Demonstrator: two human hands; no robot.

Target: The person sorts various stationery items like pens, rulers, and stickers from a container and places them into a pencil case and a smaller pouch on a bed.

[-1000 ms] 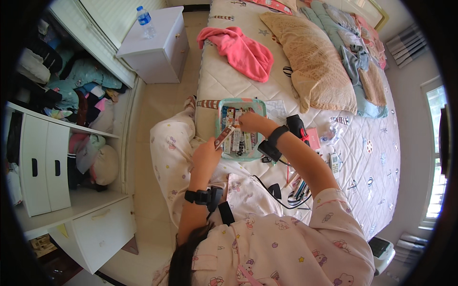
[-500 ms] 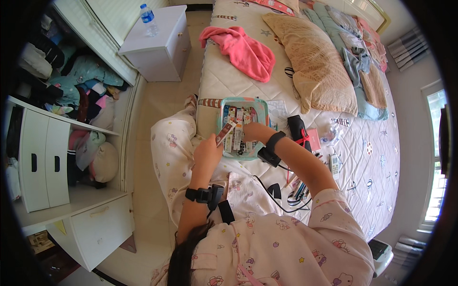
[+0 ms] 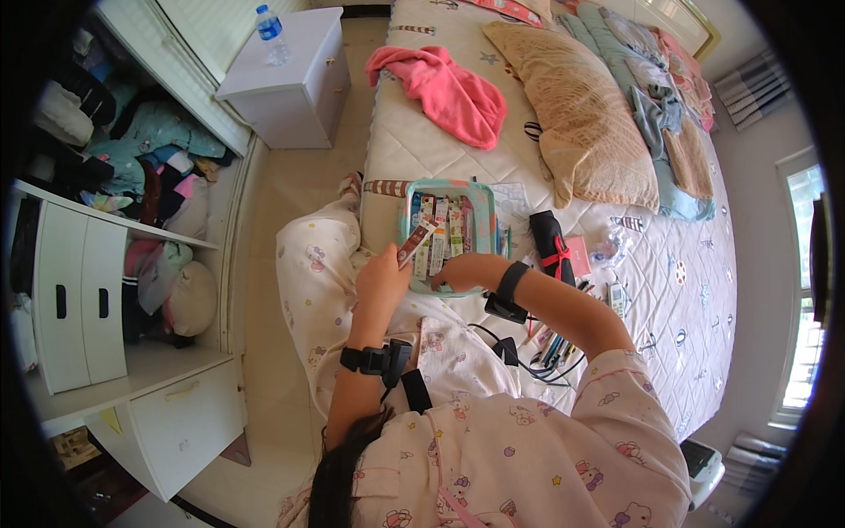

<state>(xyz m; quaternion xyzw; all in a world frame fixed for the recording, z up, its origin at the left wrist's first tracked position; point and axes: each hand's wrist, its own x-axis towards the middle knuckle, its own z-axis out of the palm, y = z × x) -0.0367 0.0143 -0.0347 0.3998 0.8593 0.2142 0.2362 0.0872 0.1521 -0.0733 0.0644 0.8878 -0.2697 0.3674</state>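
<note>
In the head view, the row of slim packets lay inside the turquoise basket on the bed, the long axes running mostly away from the person, with a slight lean. The right hand was the nearer one to this row: it reached in over the basket's near right part, so that the packets stretched forward and a little leftward from it, their length crossing the line of its fingers. The back of that hand faced up, the fingers bent down and pointed left; whether they pinched anything or were bare could not be told. Its forearm slanted in from the lower right, a black band around the wrist. The left hand stood by the basket's near left corner, fingers closed narrowly around the lower end of a brown-and-white packet, which tilted up and rightward over the basket's left part. The left forearm rose almost straight from below. Beyond the basket's right side lay a dark pouch with a red tie.
</note>
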